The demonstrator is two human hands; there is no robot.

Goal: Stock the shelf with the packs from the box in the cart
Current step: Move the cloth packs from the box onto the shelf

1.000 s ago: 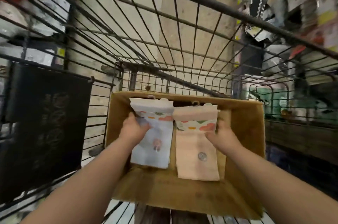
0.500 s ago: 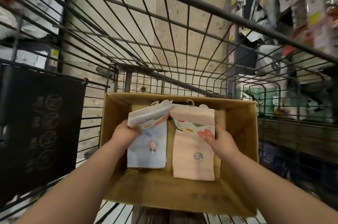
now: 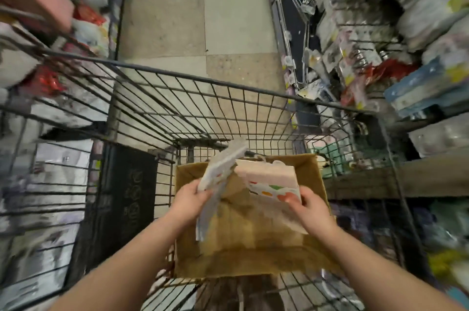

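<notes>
A brown cardboard box [image 3: 243, 257] sits inside the wire cart [image 3: 157, 97]. Above the box, my left hand [image 3: 189, 200] grips a pale blue pack [image 3: 219, 173], tilted with its top edge leaning right. My right hand [image 3: 308, 209] grips a pink pack [image 3: 269, 178] with a coloured printed band, held beside the blue one. The two packs touch near their upper edges. The box floor below them looks bare, though the packs hide part of it.
Shelves crowded with packaged goods [image 3: 396, 38] line the right side, with hanging hooks [image 3: 302, 38]. More shelves with goods [image 3: 50, 21] stand at the left. A tiled aisle floor [image 3: 198, 18] runs ahead of the cart. A black panel [image 3: 121, 196] hangs on the cart's left side.
Both hands have lifted the packs higher out of the box, and the blue pack has tilted to the right. The view has swung up, showing the aisle and shelves.
</notes>
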